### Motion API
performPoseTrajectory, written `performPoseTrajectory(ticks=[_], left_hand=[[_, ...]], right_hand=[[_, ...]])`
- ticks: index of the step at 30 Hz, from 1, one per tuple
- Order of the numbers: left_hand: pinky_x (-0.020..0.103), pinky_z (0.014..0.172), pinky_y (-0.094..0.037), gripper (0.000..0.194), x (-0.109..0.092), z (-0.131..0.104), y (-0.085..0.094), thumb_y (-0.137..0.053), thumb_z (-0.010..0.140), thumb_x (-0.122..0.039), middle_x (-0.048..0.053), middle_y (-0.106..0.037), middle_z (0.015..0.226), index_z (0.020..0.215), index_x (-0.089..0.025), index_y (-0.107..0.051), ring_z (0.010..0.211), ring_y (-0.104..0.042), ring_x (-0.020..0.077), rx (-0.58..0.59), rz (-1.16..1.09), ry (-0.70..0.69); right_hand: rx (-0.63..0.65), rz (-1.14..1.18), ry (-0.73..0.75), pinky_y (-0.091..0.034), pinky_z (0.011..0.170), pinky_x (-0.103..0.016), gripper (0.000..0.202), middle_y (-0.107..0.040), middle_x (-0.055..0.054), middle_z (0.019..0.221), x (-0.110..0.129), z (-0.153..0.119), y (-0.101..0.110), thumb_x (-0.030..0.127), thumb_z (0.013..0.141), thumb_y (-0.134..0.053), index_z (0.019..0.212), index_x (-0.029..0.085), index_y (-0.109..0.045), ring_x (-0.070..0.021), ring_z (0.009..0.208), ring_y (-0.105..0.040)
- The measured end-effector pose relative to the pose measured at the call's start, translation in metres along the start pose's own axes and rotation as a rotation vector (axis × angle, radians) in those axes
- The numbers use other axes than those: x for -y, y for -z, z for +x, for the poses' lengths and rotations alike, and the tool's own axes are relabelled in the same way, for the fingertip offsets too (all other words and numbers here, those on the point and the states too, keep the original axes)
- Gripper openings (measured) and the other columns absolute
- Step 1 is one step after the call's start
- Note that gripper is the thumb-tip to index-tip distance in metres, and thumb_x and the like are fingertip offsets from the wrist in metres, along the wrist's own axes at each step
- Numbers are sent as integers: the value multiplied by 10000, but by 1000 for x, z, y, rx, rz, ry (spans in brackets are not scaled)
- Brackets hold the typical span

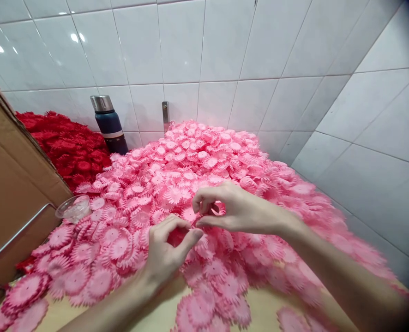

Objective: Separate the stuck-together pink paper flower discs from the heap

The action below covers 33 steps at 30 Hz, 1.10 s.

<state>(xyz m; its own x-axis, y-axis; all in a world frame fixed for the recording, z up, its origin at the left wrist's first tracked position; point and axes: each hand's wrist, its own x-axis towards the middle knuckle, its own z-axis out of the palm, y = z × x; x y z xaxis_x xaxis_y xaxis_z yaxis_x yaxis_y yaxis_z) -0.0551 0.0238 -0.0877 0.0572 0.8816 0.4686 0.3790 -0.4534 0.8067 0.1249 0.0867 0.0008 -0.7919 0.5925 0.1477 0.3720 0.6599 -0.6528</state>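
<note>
My left hand (165, 249) is closed in a pinch, its thumb and forefinger meeting low over a heap of pink flower-shaped pieces (177, 194). Coming in from the right, my right hand (234, 210) also pinches, with its fingers curled and its tips almost touching those of the left. Something small and pinkish may sit between the fingertips, but I cannot make out what it is. The pink pieces are round with fringed edges, and many show a small dark dot in the middle. More of them lie loosely under both hands and wrists.
Behind the heap rises a white tiled wall (182, 46). A dark blue bottle (109, 127) with a silver cap stands back left, beside a red heap (80, 147). A cardboard box (14, 184) borders the left, near a clear plastic dish (75, 208). A pale tabletop (156, 311) shows in front.
</note>
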Motion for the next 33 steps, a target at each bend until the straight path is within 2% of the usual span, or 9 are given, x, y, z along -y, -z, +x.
performPoseTrajectory(ticks=[4, 8, 14, 18, 20, 22, 25, 29, 33], left_hand=[[265, 584, -420, 247, -1, -1, -2, -587, 893, -227, 19, -593, 643, 658, -151, -597, 605, -546, 129, 21, -3, -58], [251, 561, -401, 259, 0, -2, -4, -562, 900, -172, 8, -537, 638, 646, -159, -516, 597, -508, 116, 6, -35, -148], [246, 563, -384, 231, 4, -2, -3, -544, 899, -103, -5, -499, 650, 684, -167, -487, 620, -479, 109, -33, -21, -229], [243, 570, -377, 278, 4, -7, 0, -489, 890, -41, -28, -405, 617, 668, -181, -400, 632, -441, 110, -40, -60, -359], [247, 570, -380, 284, 4, -8, 1, -480, 885, -33, -26, -402, 607, 658, -180, -395, 632, -440, 112, -36, -59, -391], [253, 560, -383, 272, 5, -6, 1, -512, 883, -57, -17, -452, 593, 646, -171, -444, 615, -449, 114, -25, -29, -362], [271, 568, -406, 262, 7, -2, 0, -571, 876, -102, 0, -529, 561, 622, -158, -536, 600, -474, 123, 0, 27, -315], [272, 574, -421, 303, 11, 0, -2, -603, 865, -109, 31, -582, 599, 565, -150, -579, 646, -511, 140, -5, 96, -312], [288, 597, -439, 218, 9, 0, -1, -665, 836, -184, 28, -591, 648, 633, -155, -592, 658, -527, 148, -6, 148, -225]], right_hand=[[-30, -31, 15, -413, 570, -240, 79, -639, 18, 723, -3, -1, 4, 163, 823, -653, 832, 181, -577, -106, 654, -565], [-25, 206, -78, -421, 569, -254, 198, -627, 32, 635, -18, -2, 10, 275, 800, -709, 873, 186, -549, -107, 583, -552], [-84, 333, -70, -417, 551, -249, 233, -623, 32, 634, -31, 3, 6, 259, 780, -735, 844, 191, -521, -98, 575, -539], [-342, 292, -54, -440, 510, -227, 215, -558, 42, 645, -42, -9, 29, 269, 786, -734, 747, 188, -539, -75, 546, -518], [-544, 283, -91, -504, 591, -245, 211, -564, 38, 672, -46, -20, 46, 253, 753, -769, 770, 196, -566, -91, 604, -571], [-625, 253, -103, -541, 664, -270, 196, -596, 21, 693, -45, -29, 57, 246, 725, -792, 766, 197, -606, -120, 674, -623], [-552, 200, -90, -560, 699, -294, 142, -655, -10, 734, -32, -33, 59, 251, 730, -781, 759, 190, -656, -153, 722, -662], [-328, 91, -65, -546, 676, -286, 61, -701, -27, 794, -9, -24, 42, 217, 776, -714, 821, 185, -687, -155, 740, -667], [-213, 8, -72, -516, 671, -270, 40, -700, -4, 804, 2, -17, 28, 162, 788, -663, 818, 187, -659, -136, 747, -653]])
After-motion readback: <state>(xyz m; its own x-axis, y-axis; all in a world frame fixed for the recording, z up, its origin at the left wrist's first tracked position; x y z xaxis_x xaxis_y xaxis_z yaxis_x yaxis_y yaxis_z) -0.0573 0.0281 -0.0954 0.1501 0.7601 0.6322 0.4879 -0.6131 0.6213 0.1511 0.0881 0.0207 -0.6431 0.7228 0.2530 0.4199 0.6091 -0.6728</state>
